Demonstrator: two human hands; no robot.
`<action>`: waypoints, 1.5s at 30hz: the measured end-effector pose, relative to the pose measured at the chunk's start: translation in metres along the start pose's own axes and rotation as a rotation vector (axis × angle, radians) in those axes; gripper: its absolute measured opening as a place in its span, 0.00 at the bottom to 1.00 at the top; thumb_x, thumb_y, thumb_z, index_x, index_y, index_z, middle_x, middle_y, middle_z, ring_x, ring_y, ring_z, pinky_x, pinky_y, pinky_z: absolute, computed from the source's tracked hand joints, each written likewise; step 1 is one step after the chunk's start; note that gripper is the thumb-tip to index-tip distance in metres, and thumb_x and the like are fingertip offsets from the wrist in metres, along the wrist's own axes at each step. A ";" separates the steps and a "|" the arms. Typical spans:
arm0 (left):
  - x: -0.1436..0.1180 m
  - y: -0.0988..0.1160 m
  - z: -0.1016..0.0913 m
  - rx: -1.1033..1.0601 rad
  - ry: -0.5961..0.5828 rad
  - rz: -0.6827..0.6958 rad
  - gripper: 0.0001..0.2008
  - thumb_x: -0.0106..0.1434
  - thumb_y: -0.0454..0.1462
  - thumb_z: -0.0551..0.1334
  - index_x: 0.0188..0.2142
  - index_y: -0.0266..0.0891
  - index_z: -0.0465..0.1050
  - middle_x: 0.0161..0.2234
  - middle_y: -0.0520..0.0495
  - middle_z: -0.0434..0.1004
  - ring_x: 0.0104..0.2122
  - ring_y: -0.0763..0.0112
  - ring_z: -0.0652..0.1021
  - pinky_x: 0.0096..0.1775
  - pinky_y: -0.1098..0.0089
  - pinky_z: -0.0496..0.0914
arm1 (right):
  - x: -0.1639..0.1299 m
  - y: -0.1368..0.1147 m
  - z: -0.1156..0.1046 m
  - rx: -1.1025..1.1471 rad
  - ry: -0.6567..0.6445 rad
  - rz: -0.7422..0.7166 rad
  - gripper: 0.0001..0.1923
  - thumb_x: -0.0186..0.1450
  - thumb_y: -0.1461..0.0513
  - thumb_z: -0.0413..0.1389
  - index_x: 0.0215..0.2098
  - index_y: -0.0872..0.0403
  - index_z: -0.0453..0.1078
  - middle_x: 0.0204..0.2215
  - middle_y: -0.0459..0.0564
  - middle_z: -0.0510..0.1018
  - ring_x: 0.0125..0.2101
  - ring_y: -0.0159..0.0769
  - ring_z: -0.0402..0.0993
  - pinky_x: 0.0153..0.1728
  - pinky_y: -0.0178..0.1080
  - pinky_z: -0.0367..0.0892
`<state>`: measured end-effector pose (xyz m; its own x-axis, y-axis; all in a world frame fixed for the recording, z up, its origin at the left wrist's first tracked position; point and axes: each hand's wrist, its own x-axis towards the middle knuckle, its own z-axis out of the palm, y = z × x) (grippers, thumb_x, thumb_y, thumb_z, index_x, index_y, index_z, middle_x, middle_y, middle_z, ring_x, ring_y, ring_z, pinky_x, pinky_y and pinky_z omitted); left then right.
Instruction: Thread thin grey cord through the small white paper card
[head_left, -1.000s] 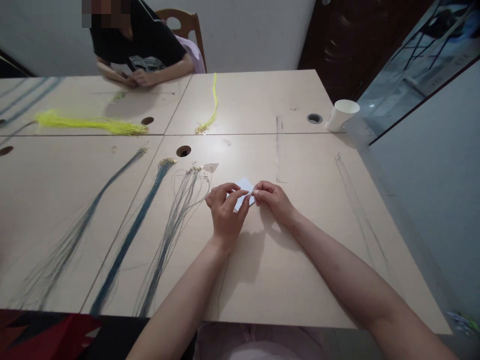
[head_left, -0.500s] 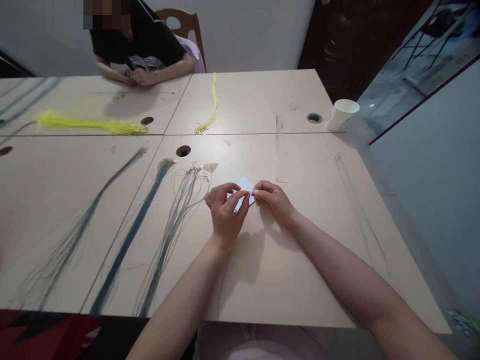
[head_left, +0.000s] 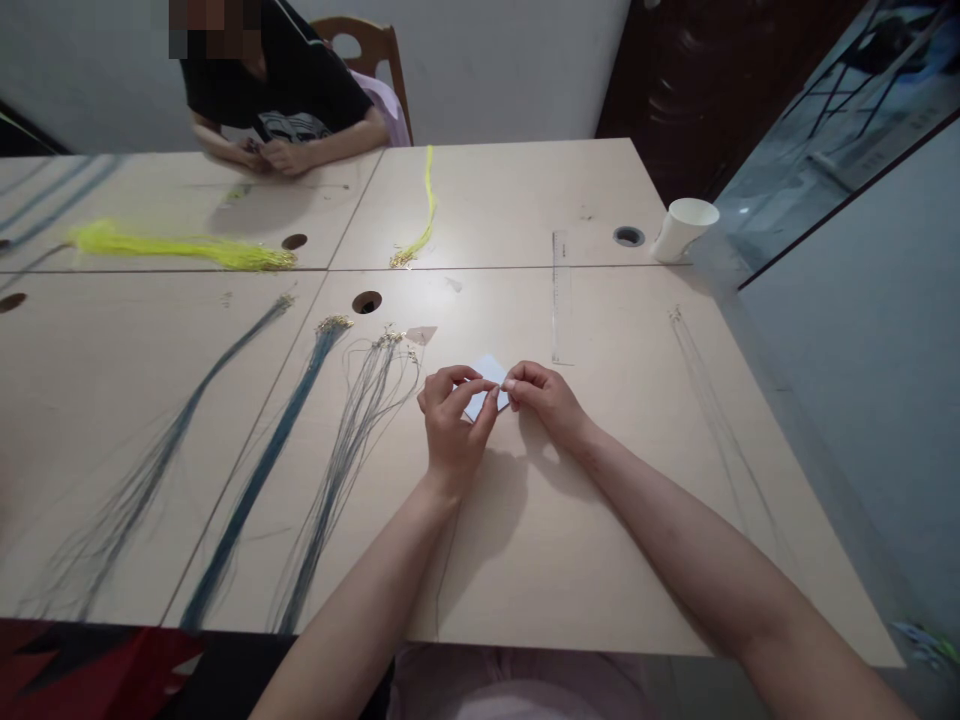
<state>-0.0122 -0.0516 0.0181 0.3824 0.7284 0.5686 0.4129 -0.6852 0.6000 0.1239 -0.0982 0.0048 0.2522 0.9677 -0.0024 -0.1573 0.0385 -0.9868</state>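
Near the middle of the pale counter [head_left: 600,520], both hands meet over a small light-blue card [head_left: 489,376]. Since a second ago almost nothing has shifted: the left hand [head_left: 452,425] has drawn in a touch closer to the right hand [head_left: 546,398] and its fingers have curled tighter — a small adjustment of grip rather than a new move, so the fiddly work at the fingertips looks to be at the same stage. Both hands are pinched narrow, thumb against forefinger, and they meet at the card's near edge; the card peeks out above and between them, with its far corner showing. A thin grey cord [head_left: 448,560] runs from under the left hand down toward the counter's near edge, and the left hand seems to hold its upper end, though the pinch itself is too small to make out. Just left of the hands lies a loose bundle of grey cords [head_left: 352,440], then a blue bundle [head_left: 274,450] and a further grey-blue one [head_left: 172,440] fanned out well apart. A clear ruler [head_left: 560,300] lies just beyond the right hand, a white paper cup [head_left: 684,230] farther off, and yellow cords [head_left: 172,246] rest near another person's hands [head_left: 274,155] across the counter.
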 end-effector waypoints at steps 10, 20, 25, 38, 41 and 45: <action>0.000 0.001 0.000 0.028 0.006 0.019 0.03 0.57 0.36 0.61 0.31 0.40 0.73 0.35 0.47 0.69 0.37 0.69 0.70 0.43 0.64 0.61 | 0.001 0.002 0.000 0.028 0.000 -0.016 0.07 0.57 0.60 0.55 0.23 0.54 0.65 0.17 0.41 0.65 0.22 0.30 0.61 0.29 0.36 0.57; 0.000 -0.002 0.000 0.116 0.049 0.111 0.01 0.56 0.35 0.62 0.30 0.41 0.73 0.34 0.47 0.71 0.35 0.70 0.71 0.41 0.64 0.59 | 0.000 0.001 0.000 0.036 -0.002 -0.010 0.07 0.57 0.60 0.55 0.23 0.54 0.65 0.17 0.41 0.65 0.22 0.29 0.61 0.30 0.36 0.57; 0.000 -0.002 0.001 0.139 0.055 0.120 0.01 0.56 0.34 0.62 0.29 0.41 0.73 0.34 0.47 0.71 0.35 0.69 0.71 0.41 0.64 0.59 | 0.000 0.001 0.000 0.026 0.004 -0.002 0.07 0.57 0.60 0.55 0.23 0.53 0.65 0.17 0.40 0.65 0.22 0.30 0.61 0.29 0.36 0.57; 0.000 -0.003 0.001 0.145 0.077 0.141 0.03 0.54 0.35 0.64 0.30 0.41 0.72 0.36 0.47 0.70 0.35 0.69 0.70 0.41 0.64 0.58 | 0.000 0.000 0.000 0.030 0.009 0.009 0.06 0.57 0.61 0.54 0.23 0.53 0.65 0.17 0.40 0.65 0.22 0.30 0.61 0.30 0.36 0.57; 0.001 -0.003 0.001 0.146 0.081 0.148 0.02 0.54 0.35 0.64 0.29 0.41 0.72 0.36 0.47 0.70 0.33 0.70 0.70 0.41 0.64 0.58 | 0.000 0.000 0.000 0.029 0.006 0.012 0.06 0.57 0.61 0.54 0.23 0.53 0.65 0.17 0.41 0.65 0.22 0.30 0.61 0.30 0.36 0.57; 0.001 -0.003 0.001 0.152 0.081 0.157 0.01 0.54 0.35 0.64 0.28 0.41 0.72 0.35 0.48 0.70 0.32 0.71 0.70 0.41 0.64 0.58 | 0.000 0.000 0.000 0.024 0.005 0.016 0.06 0.57 0.60 0.54 0.23 0.53 0.65 0.17 0.41 0.65 0.22 0.30 0.61 0.30 0.36 0.57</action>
<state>-0.0117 -0.0486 0.0163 0.3867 0.6062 0.6950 0.4762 -0.7766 0.4125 0.1236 -0.0981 0.0046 0.2543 0.9669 -0.0186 -0.1841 0.0295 -0.9825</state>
